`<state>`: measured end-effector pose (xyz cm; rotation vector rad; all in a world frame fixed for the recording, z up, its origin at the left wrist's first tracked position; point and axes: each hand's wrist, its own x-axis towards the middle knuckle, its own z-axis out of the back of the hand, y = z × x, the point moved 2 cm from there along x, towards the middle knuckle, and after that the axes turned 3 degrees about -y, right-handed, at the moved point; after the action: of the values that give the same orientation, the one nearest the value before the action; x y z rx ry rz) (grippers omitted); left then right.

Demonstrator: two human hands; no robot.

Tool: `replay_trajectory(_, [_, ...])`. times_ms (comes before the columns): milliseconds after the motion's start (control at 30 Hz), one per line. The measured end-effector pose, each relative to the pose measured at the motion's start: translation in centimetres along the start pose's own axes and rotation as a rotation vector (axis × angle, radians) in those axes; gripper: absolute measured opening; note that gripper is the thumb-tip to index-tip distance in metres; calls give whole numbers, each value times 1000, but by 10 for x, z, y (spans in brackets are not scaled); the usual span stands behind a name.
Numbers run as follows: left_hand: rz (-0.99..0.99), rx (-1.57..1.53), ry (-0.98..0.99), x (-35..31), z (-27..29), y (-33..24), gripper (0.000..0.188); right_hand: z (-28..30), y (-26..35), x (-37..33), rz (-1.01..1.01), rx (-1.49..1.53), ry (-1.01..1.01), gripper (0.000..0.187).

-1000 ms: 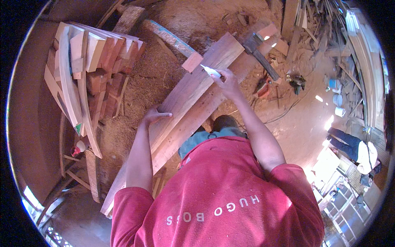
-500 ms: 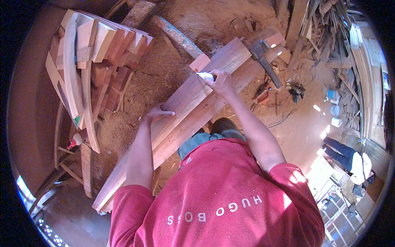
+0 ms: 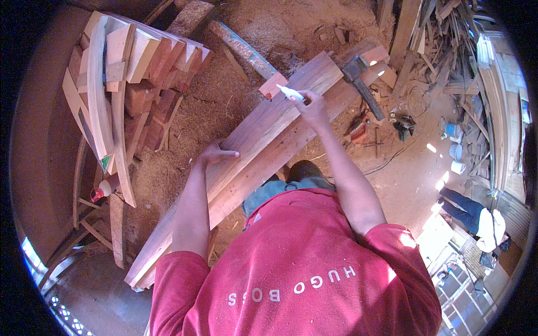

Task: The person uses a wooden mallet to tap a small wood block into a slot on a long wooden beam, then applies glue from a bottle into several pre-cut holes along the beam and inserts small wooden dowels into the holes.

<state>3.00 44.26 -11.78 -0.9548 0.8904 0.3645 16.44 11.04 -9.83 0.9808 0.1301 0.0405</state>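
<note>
A long reddish-brown wooden plank lies slantwise in front of me, from lower left to upper right. My left hand grips its far edge, thumb on the top face and fingers hidden over the side. Near the upper part of the plank, my right hand holds a small white bottle with a pointed nozzle. The nozzle points up and left, close to a pinkish wood block at the plank's far edge. A second board runs along the plank's near side.
A hammer with a dark handle rests beyond the plank's upper end. Stacked cut timber stands at left. A beam reaches the pinkish block. Buckets, a cable and scrap wood lie at right; another person is at far right.
My right hand has lifted and shifted slightly right, and the white bottle's nozzle now shows above the plank. My left hand has kept its place on the plank.
</note>
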Motion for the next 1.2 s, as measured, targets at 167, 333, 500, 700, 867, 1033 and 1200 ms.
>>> replay_trajectory(167, [44,40,17,11,-3,16,104,10,-57,-6,-189,417,-61,31])
replay_trajectory(333, [-55,-46,-50,30,-7,56,112,21,-76,-19,-172,412,-116,30])
replay_trajectory(500, [-66,74,-82,22,-6,31,111,32,-87,-30,-201,359,-97,32])
replay_trajectory(700, [-60,16,-1,25,-4,39,108,30,-64,-27,-111,207,-177,31])
replay_trajectory(867, [26,64,33,20,-4,28,106,31,-45,-18,-61,99,-89,34])
replay_trajectory(1033, [20,43,28,2,0,-1,99,18,-33,-13,-3,-33,-54,32])
replay_trajectory(1200, [-9,30,-19,3,-1,14,97,1,-13,-10,38,-50,64,33])
